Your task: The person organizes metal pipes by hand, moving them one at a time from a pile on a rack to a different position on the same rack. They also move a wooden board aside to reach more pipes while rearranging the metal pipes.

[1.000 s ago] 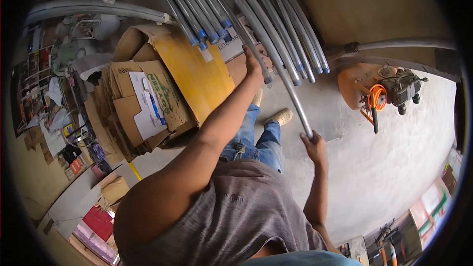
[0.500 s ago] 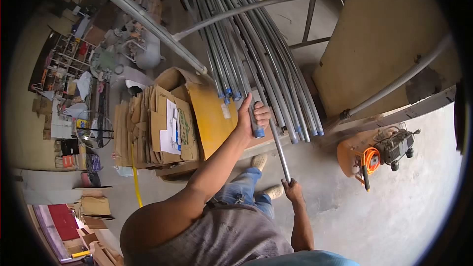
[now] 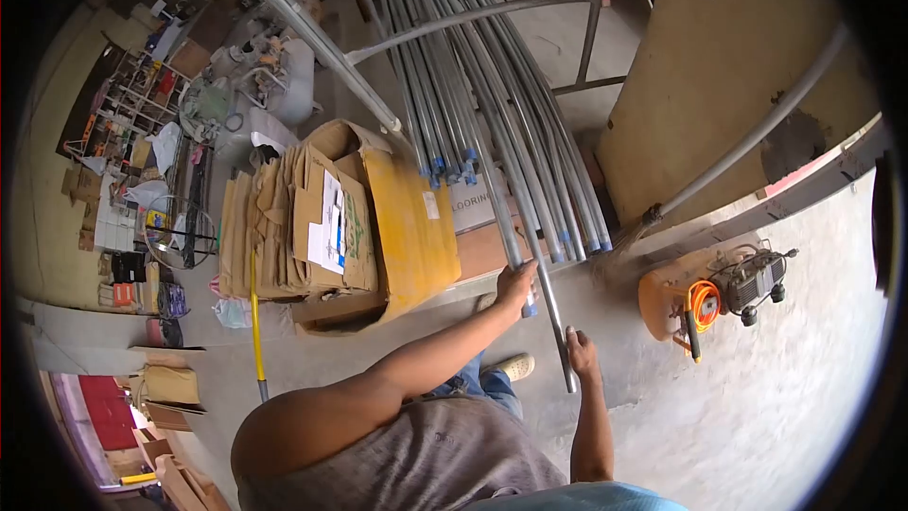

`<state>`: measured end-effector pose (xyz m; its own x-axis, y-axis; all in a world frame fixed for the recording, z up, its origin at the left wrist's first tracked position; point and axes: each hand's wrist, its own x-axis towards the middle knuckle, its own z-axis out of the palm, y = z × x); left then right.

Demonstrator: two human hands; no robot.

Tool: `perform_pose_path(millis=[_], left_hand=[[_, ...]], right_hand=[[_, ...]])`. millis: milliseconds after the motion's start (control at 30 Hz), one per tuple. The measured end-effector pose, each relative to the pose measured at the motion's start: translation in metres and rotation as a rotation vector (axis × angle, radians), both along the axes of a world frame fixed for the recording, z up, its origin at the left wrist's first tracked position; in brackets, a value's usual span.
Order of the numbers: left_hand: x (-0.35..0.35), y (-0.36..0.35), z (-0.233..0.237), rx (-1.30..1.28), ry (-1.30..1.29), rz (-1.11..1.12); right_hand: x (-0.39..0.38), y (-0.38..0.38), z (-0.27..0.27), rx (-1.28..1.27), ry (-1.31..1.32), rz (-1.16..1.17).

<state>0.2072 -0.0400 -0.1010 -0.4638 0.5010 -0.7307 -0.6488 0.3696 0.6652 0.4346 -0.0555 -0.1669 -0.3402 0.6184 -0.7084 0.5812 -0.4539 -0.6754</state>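
My left hand (image 3: 517,286) is closed around a grey metal pipe (image 3: 503,218) just above its blue-capped end (image 3: 529,307). To the right, my right hand (image 3: 583,355) is at the lower end of a second metal pipe (image 3: 552,308). Its thumb lies along the pipe, the other fingers are partly hidden, and the bare pipe end sticks out below the hand. Both pipes run up into a long bundle of similar pipes (image 3: 530,123), several with blue end caps.
Flattened cardboard boxes (image 3: 293,227) and a yellow-faced panel (image 3: 411,227) stand left of the pipes. A metal frame bar (image 3: 312,38) crosses above them. An orange air compressor (image 3: 662,308) with a coiled hose is on the floor at right. A yellow pole (image 3: 255,331) leans at left.
My left hand has moved down and right, drawing its pipe out toward me. The second pipe's end now reaches past my right hand, which has shifted slightly right.
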Motion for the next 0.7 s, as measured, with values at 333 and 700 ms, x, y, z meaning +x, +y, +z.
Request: perform_pose_path(millis=[333, 700], left_hand=[[-0.008, -0.003, -0.055, -0.009, 0.123, -0.458], [-0.042, 0.034, 0.009, 0.348, -0.424, -0.21]], right_hand=[[-0.094, 0.052, 0.088, 0.034, 0.38, 0.19], [0.028, -0.046, 0.145, 0.255, 0.028, 0.255]])
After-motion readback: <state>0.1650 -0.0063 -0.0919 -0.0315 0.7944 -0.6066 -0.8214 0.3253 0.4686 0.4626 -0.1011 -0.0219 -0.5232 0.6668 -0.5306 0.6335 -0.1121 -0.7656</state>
